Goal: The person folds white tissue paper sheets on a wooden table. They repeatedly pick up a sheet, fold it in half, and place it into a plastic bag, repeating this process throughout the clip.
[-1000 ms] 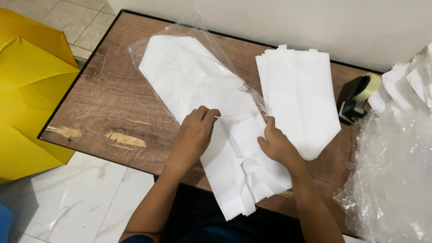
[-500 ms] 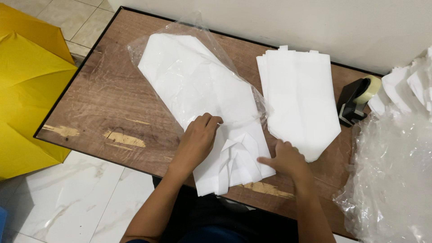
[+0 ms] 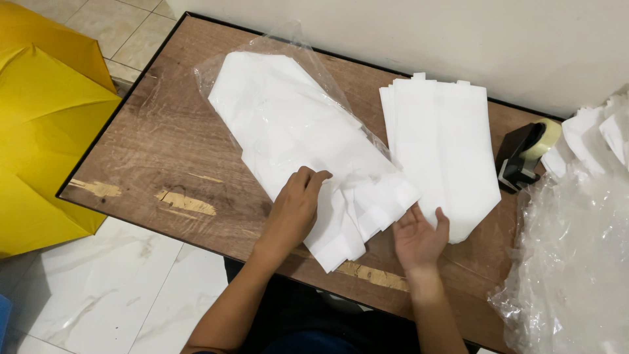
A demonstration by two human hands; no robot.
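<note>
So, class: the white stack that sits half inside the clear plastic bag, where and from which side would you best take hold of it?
Probably at the near end of the white stack, where its sheets fan out of the clear plastic bag past the table edge. Come from the person's side: the left hand already presses there, the right hand is open beside it, and the far end is sheathed in slippery film.
</note>
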